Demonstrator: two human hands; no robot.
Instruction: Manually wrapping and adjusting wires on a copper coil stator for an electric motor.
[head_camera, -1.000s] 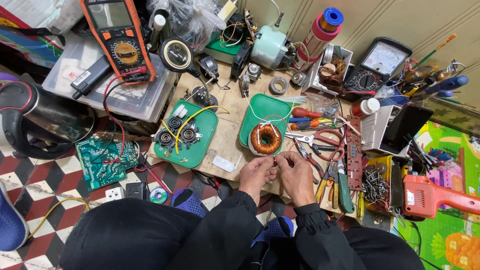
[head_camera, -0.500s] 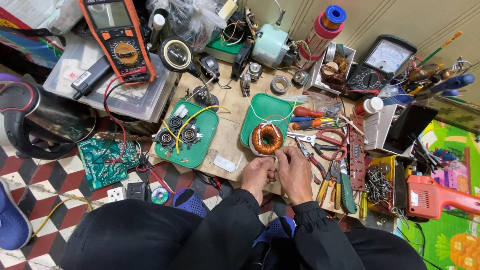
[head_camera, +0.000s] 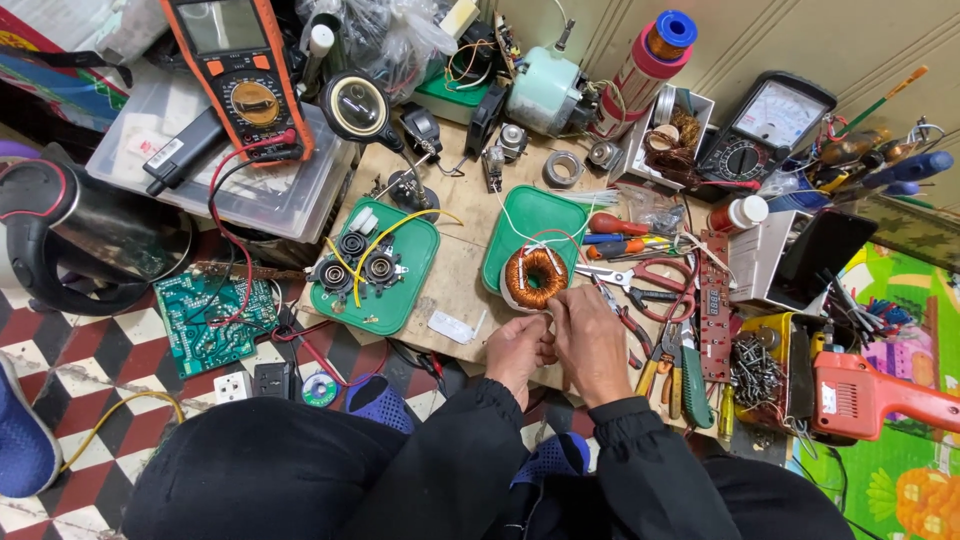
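Note:
My left hand (head_camera: 517, 349) and my right hand (head_camera: 590, 342) meet at the near edge of a small wooden board (head_camera: 462, 270). Their fingertips pinch something small and thin between them; I cannot make out what it is. Just beyond the fingers a copper-wound ring coil (head_camera: 533, 277) with white and red leads rests in a green plastic lid (head_camera: 545, 215). The right fingertips are almost touching the coil's near edge.
A second green lid (head_camera: 400, 295) to the left holds black round parts with yellow wire. Scissors (head_camera: 640, 275), pliers and screwdrivers lie right of the hands. An orange multimeter (head_camera: 240, 75), a green circuit board (head_camera: 215, 315) and a red power tool (head_camera: 875, 395) surround the board.
Both hands have stayed together at the board's near edge, with only slight finger movement close to the coil.

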